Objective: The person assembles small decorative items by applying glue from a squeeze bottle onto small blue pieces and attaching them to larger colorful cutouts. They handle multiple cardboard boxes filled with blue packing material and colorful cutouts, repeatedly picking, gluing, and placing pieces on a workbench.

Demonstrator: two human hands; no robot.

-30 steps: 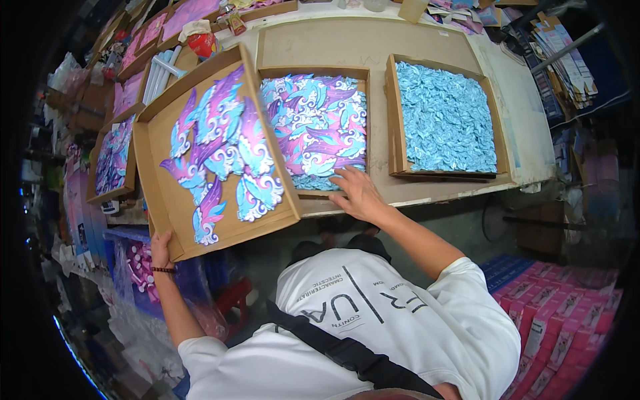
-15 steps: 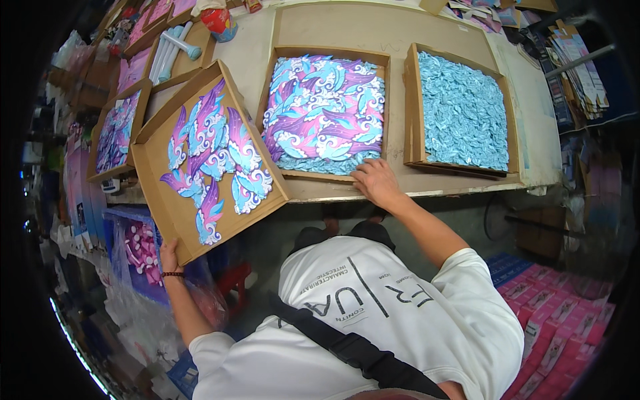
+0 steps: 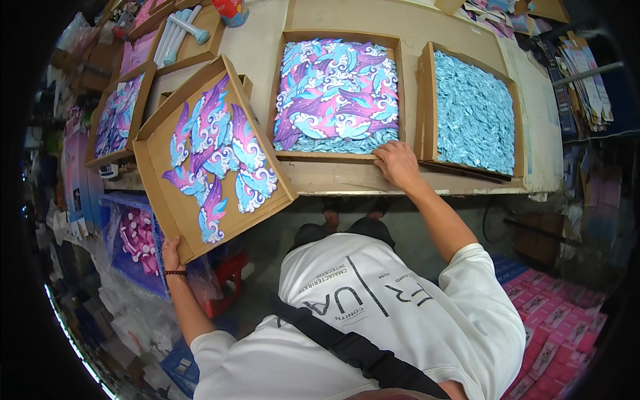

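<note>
My left hand [image 3: 171,255] grips the near left corner of a shallow cardboard tray [image 3: 159,193]. That tray is tilted and reaches over the table's front edge, with several purple, pink and blue wing-like cut-outs [image 3: 217,143] loose inside. My right hand [image 3: 398,163] has its fingers hooked over the near rim of a second cardboard tray [image 3: 320,157], close to its right corner. In this middle tray, a layer of the same patterned cut-outs [image 3: 337,93] covers small shiny light-blue pieces, which show along the near side.
On the right stands another cardboard tray [image 3: 427,110] full of light-blue pieces [image 3: 473,113]. At the left are a smaller box of purple pieces [image 3: 120,117] and pale blue rods [image 3: 177,37]. Below are a blue crate [image 3: 127,267], a red stool [image 3: 227,283] and stacked pink boxes [image 3: 557,320].
The middle tray has slid away from me and a little to the right, my right hand moving along with its rim. My left hand keeps its hold on the tilted tray, which has hardly shifted.
</note>
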